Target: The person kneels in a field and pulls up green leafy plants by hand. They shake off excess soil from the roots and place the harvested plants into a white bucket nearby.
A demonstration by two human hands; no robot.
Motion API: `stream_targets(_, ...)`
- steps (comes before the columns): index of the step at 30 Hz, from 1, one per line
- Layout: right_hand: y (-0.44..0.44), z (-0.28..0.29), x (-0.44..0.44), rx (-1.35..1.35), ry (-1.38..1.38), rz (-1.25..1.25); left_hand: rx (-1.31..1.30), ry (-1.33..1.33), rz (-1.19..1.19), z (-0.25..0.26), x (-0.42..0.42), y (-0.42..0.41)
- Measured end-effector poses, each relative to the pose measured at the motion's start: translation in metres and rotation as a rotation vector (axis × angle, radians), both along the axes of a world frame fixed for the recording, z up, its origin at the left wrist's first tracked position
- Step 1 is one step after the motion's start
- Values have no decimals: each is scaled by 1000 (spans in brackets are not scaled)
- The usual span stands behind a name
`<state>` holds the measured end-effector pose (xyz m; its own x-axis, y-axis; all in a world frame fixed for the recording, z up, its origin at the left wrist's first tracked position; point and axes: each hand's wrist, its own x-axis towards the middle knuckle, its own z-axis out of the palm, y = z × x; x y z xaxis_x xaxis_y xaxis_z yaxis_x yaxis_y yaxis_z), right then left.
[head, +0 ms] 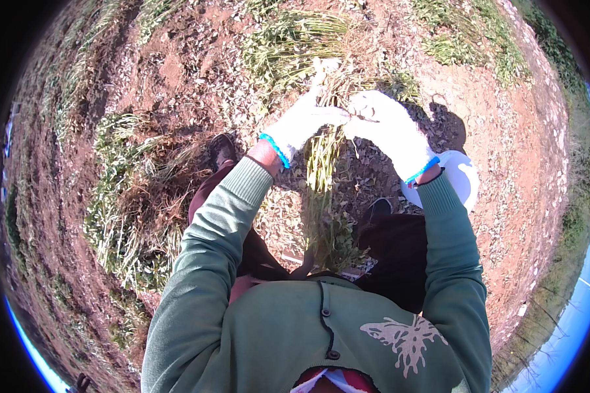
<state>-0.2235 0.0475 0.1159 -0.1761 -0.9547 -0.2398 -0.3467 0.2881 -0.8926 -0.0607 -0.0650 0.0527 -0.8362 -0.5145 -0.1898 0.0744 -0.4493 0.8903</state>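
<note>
Both hands wear white knit gloves with blue cuffs, washed out by sunlight. My left hand [307, 118] is closed around a bundle of pulled plants, whose green stems [324, 162] hang down towards my lap. The bundle's brown roots, with pale pods that look like peanuts, show above the glove. My right hand [386, 127] is beside it at the root end, its fingertips at the pods; a few pods seem to lie in its fingers, though glare hides the exact grip. Leafy ends of the bundle lie between my legs.
A white bucket [464, 179] stands under my right forearm. Piled plants with roots [152, 196] lie at the left, more cut plants [295, 49] ahead. Dry leaves litter reddish soil. My shoes are on either side of the bundle.
</note>
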Motion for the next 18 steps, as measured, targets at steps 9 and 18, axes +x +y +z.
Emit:
stream_targets(9,14,-25,-27,-290,1034,364,-248,30,-54,-8,-13,2)
stream_targets(18,14,3,-44,2,-34,-42,-4,-8,-50,-2,-3,0)
